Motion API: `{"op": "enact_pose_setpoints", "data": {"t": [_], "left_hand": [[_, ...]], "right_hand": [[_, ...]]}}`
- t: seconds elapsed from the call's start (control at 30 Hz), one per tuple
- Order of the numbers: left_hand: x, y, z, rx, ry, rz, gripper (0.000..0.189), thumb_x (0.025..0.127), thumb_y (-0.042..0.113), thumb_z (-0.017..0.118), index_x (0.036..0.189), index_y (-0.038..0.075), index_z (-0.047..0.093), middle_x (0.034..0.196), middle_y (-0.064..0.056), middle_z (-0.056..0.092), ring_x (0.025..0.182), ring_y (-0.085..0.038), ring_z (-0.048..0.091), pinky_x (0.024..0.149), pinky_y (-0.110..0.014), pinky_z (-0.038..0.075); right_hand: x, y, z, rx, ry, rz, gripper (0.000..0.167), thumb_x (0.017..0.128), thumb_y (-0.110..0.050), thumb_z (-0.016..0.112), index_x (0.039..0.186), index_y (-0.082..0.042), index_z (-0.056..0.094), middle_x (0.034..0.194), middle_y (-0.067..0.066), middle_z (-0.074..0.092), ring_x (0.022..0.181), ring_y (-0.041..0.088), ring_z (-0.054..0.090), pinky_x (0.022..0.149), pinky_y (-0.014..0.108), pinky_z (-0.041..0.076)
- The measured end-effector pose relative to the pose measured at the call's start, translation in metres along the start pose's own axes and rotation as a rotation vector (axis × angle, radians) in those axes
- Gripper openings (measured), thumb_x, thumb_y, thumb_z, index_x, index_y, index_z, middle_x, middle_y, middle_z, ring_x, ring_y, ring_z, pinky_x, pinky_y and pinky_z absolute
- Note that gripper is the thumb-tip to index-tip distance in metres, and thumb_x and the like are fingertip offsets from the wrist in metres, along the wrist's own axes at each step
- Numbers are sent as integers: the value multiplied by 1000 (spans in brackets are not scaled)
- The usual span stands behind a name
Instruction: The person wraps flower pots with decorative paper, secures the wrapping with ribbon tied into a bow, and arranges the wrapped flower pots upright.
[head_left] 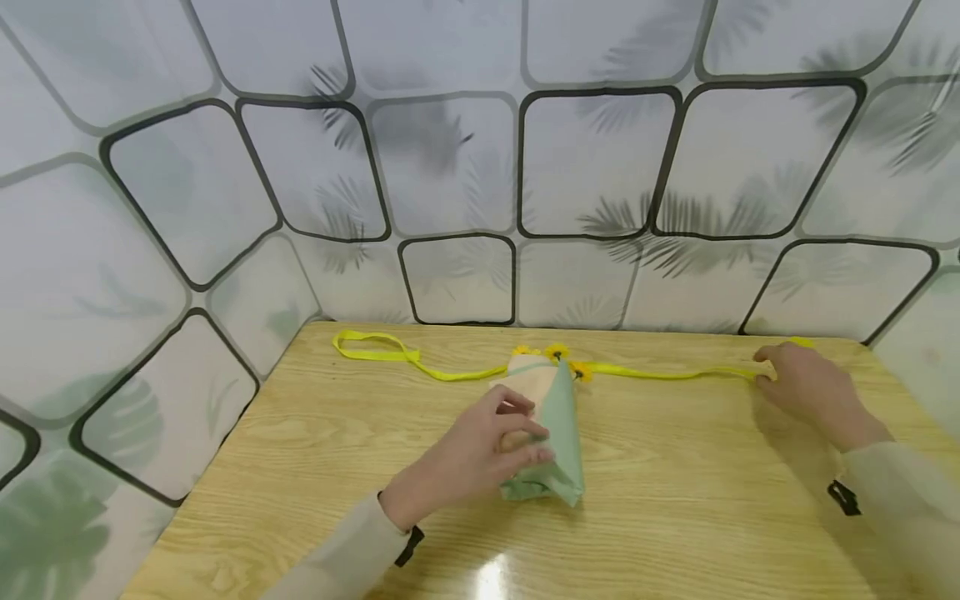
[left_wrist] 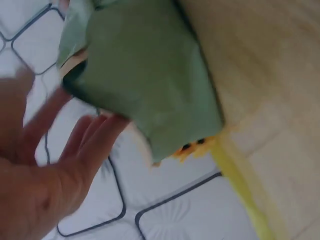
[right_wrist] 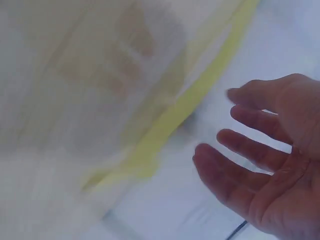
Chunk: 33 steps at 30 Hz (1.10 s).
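A small bouquet in green and cream wrapping paper (head_left: pixel 564 433) lies on the table, its yellow flowers (head_left: pixel 557 351) pointing toward the wall. My left hand (head_left: pixel 476 448) hovers at its left side with loosely bent fingers. In the left wrist view the fingertips are right at the edge of the green paper (left_wrist: pixel 150 70). A long yellow ribbon (head_left: pixel 652 373) runs crosswise beneath the flower end, with a loop at its left. Over the ribbon's right end is my right hand (head_left: pixel 813 392). The right wrist view shows its fingers spread, apart from the ribbon (right_wrist: pixel 185 107).
The wooden table (head_left: pixel 337 467) ends at a wall covering (head_left: pixel 457 167) patterned with rounded outlines and leaves, which also closes off the left and right sides. A bright light reflection lies near the table's front.
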<state>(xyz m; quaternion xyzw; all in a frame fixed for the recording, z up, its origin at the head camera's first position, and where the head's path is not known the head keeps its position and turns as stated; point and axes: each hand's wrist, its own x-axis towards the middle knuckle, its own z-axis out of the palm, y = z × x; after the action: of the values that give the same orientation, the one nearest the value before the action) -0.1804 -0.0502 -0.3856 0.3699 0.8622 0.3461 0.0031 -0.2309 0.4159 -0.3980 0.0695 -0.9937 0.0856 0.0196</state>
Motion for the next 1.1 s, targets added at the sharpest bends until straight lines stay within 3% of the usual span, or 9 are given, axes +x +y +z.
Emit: {"op": "enact_pose_setpoints", "data": {"t": [0.1,0.2,0.3,0.4,0.53,0.77,0.87,1.1], "left_hand": [[3,-4,6,-144,158,-116,15,95,29,76,96,14,78,106,-6,61,93,-16,63,79,-21,58],[4,-8,8,-277,255,-303,20,88,30,83,93,14,72,101,-4,61,88,-13,64,78,-20,58],[6,-10,6,-332,267,-451,30,82,36,87,97,16,70,103,-2,65,90,-13,66,77,-26,58],[8,-10,2,-345,230,-511,32,81,41,87,99,17,74,101,0,71,90,-14,67,74,-30,58],[8,-11,1,-358,196,-541,37,81,44,86,102,15,75,99,-1,74,89,-14,69,72,-29,58],[2,-17,1,-410,161,-605,51,82,43,86,118,9,73,116,-7,73,102,-19,69,82,-33,60],[0,-16,-2,-391,105,-593,56,86,45,81,124,6,71,123,-11,72,106,-22,70,81,-34,61],[-2,-8,-5,-327,-34,-494,66,95,48,69,136,-4,62,125,-21,71,101,-24,75,77,-33,63]], "right_hand": [[-8,-67,6,177,14,-46,36,100,-24,64,120,5,69,111,28,72,84,37,72,67,48,58],[-19,-135,13,509,-144,-16,49,103,-40,61,131,1,64,118,23,72,85,25,74,67,40,61],[-26,-186,20,813,-338,109,73,101,-52,59,148,2,46,131,26,64,87,24,75,67,38,63],[-29,-215,28,970,-464,186,90,99,-56,60,157,5,27,141,30,55,89,26,75,69,41,64],[-30,-231,34,1051,-542,211,97,99,-55,62,158,8,17,145,31,51,93,27,74,71,43,64],[-30,-233,40,1138,-555,225,90,100,-49,63,155,10,24,141,29,55,93,29,75,73,43,64],[-31,-234,42,1155,-557,236,89,100,-49,63,155,10,25,138,27,57,94,29,75,74,43,64],[-30,-239,42,1158,-534,246,90,99,-47,65,155,9,22,140,29,54,99,29,73,76,44,64]]}}
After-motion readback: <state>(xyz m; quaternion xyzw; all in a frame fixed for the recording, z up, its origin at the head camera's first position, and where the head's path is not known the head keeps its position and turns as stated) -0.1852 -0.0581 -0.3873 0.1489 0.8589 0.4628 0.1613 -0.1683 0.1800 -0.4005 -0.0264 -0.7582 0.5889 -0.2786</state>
